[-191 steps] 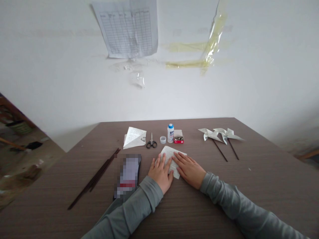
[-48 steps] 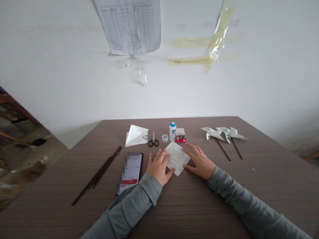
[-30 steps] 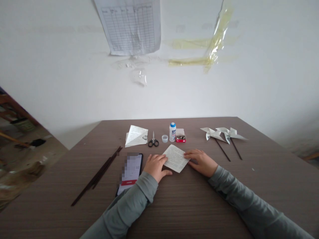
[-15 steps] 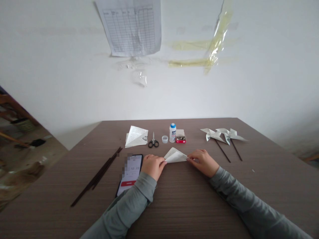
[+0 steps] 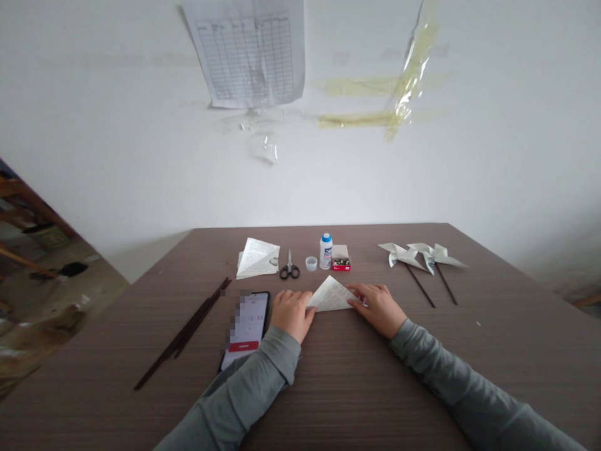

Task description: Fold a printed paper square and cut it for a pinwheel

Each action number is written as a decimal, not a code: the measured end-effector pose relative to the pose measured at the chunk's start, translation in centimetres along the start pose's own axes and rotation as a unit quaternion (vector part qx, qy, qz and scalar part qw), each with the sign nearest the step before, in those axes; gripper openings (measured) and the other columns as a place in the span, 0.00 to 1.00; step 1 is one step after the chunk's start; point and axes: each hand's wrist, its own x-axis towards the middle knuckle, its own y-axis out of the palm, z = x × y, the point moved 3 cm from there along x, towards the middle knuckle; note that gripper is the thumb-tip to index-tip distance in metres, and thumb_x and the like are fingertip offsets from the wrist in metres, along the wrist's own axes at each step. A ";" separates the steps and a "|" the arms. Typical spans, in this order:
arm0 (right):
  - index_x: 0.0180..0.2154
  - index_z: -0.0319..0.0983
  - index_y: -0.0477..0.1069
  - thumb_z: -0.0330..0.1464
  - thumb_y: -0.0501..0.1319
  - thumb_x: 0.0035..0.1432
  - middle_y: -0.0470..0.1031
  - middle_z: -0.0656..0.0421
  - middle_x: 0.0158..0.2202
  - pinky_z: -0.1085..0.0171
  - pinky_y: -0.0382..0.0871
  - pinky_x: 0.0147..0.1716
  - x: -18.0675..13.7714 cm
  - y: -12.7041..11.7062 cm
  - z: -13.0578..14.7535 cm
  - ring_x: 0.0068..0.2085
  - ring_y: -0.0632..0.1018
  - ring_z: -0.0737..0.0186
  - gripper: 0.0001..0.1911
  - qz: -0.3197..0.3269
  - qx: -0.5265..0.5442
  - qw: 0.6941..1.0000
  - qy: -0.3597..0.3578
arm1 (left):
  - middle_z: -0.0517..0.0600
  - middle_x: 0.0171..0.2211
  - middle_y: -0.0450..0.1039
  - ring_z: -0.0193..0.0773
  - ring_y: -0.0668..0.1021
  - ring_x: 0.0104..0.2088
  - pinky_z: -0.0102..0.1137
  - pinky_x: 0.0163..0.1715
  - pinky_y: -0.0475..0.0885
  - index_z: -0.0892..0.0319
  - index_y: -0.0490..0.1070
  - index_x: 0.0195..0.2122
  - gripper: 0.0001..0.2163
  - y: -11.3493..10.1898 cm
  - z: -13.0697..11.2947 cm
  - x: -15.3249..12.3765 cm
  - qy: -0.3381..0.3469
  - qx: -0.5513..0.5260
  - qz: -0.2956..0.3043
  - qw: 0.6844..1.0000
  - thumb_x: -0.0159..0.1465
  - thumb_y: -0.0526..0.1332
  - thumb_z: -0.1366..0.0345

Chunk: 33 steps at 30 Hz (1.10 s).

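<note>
A printed paper sheet [image 5: 331,294] lies folded into a triangle on the brown table [image 5: 357,382], its point facing away from me. My left hand [image 5: 292,313] is curled and pinches the triangle's left corner against the table. My right hand [image 5: 378,305] lies on the right corner, fingers stretched along the folded edge. A phone [image 5: 246,326] with a lit screen rests just left of my left hand.
Behind the paper stand scissors [image 5: 289,268], a small clear cap [image 5: 310,263], a white glue bottle [image 5: 325,250] and a red box of pins [image 5: 340,259]. More folded paper [image 5: 256,257] lies at left, dark sticks [image 5: 185,332] beside the phone, two paper pinwheels [image 5: 422,255] at right.
The flat square sheet has been folded in half into a triangle. Both hands moved from its sides to the two corners of the fold and now press it down.
</note>
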 end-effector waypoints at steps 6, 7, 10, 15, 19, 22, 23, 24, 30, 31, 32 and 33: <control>0.75 0.51 0.85 0.36 0.64 0.81 0.95 0.55 0.49 0.38 0.87 0.68 -0.1 0.4 0.0 0.51 0.96 0.42 0.27 -0.004 0.006 1.000 0.012 | 0.55 0.63 0.97 0.57 0.90 0.65 0.51 0.77 0.77 0.49 0.89 0.73 0.19 1.9 0.9 0.5 0.016 -0.020 -0.025 0.999 0.87 0.65 0.66; 0.76 0.51 0.85 0.36 0.64 0.81 0.95 0.55 0.50 0.38 0.86 0.69 -0.1 0.3 0.1 0.51 0.96 0.41 0.28 -0.003 0.009 1.000 0.015 | 0.56 0.64 0.96 0.57 0.90 0.65 0.50 0.77 0.77 0.50 0.88 0.75 0.20 2.1 1.0 0.6 0.016 -0.018 -0.025 0.999 0.87 0.65 0.66; 0.77 0.50 0.84 0.35 0.63 0.80 0.96 0.54 0.50 0.36 0.86 0.69 -0.2 0.1 0.5 0.51 0.95 0.40 0.30 -0.002 0.013 1.000 0.018 | 0.57 0.63 0.96 0.57 0.89 0.67 0.51 0.78 0.77 0.50 0.86 0.80 0.24 2.5 0.9 0.9 0.022 -0.007 -0.025 0.999 0.87 0.64 0.67; 0.75 0.50 0.87 0.33 0.64 0.80 0.97 0.52 0.53 0.39 0.85 0.70 -0.3 -0.4 1.2 0.52 0.95 0.43 0.28 -0.014 0.010 1.000 -0.001 | 0.57 0.60 0.93 0.57 0.89 0.66 0.50 0.77 0.79 0.46 0.86 0.82 0.25 2.7 0.8 0.9 0.033 0.011 -0.036 0.999 0.87 0.64 0.66; 0.75 0.50 0.87 0.32 0.66 0.80 0.98 0.52 0.54 0.39 0.83 0.73 -0.3 -0.4 1.2 0.54 0.95 0.45 0.28 -0.019 0.006 1.000 0.001 | 0.56 0.60 0.91 0.56 0.88 0.65 0.49 0.75 0.80 0.42 0.82 0.85 0.30 2.9 0.8 1.0 0.034 0.007 -0.044 0.998 0.85 0.65 0.67; 0.78 0.50 0.85 0.31 0.66 0.79 0.98 0.53 0.52 0.38 0.83 0.74 -0.3 -0.4 1.2 0.55 0.96 0.44 0.31 -0.018 0.004 1.000 0.010 | 0.57 0.68 0.89 0.56 0.88 0.68 0.50 0.77 0.79 0.40 0.77 0.89 0.33 3.2 0.9 1.0 0.043 0.006 -0.047 0.998 0.86 0.63 0.69; 0.79 0.49 0.84 0.31 0.66 0.79 0.98 0.53 0.52 0.38 0.83 0.75 -0.3 -0.4 1.3 0.55 0.96 0.44 0.32 -0.015 0.002 1.000 0.014 | 0.58 0.71 0.88 0.56 0.88 0.69 0.51 0.79 0.79 0.39 0.75 0.91 0.35 3.3 0.9 1.0 0.046 0.005 -0.047 0.998 0.86 0.62 0.69; 0.79 0.49 0.84 0.30 0.66 0.79 0.98 0.53 0.52 0.37 0.83 0.76 -0.2 -0.4 1.3 0.55 0.96 0.44 0.33 -0.010 0.000 1.000 0.017 | 0.58 0.74 0.87 0.56 0.87 0.71 0.53 0.80 0.79 0.39 0.74 0.92 0.35 3.4 0.8 1.0 0.049 0.005 -0.047 0.998 0.86 0.62 0.70; 0.77 0.52 0.88 0.30 0.67 0.82 0.98 0.53 0.57 0.37 0.80 0.80 -0.2 -0.9 1.9 0.59 0.95 0.44 0.29 0.004 -0.025 1.000 0.016 | 0.55 0.82 0.85 0.57 0.85 0.78 0.61 0.88 0.74 0.36 0.81 0.87 0.31 3.8 0.4 1.0 0.058 -0.012 -0.036 0.998 0.88 0.63 0.70; 0.74 0.53 0.90 0.30 0.67 0.82 0.98 0.53 0.57 0.37 0.80 0.80 -0.2 -0.9 1.9 0.60 0.95 0.44 0.28 0.006 -0.030 0.999 0.013 | 0.54 0.82 0.85 0.57 0.85 0.78 0.63 0.88 0.73 0.36 0.83 0.85 0.30 3.9 0.4 1.0 0.059 -0.016 -0.032 0.998 0.88 0.63 0.69; 0.71 0.54 0.92 0.30 0.67 0.83 0.98 0.54 0.56 0.36 0.79 0.81 -0.3 -0.9 2.0 0.59 0.95 0.44 0.26 0.009 -0.033 0.999 0.011 | 0.54 0.82 0.86 0.58 0.84 0.79 0.64 0.88 0.73 0.36 0.85 0.83 0.28 3.9 0.3 0.9 0.061 -0.020 -0.029 0.998 0.88 0.64 0.68; 0.69 0.54 0.93 0.30 0.67 0.83 0.98 0.54 0.56 0.36 0.79 0.81 -0.3 -0.9 2.0 0.59 0.95 0.44 0.24 0.012 -0.034 0.999 0.010 | 0.53 0.81 0.86 0.58 0.84 0.79 0.65 0.88 0.73 0.36 0.87 0.81 0.27 3.9 0.2 0.9 0.061 -0.023 -0.027 0.997 0.87 0.65 0.68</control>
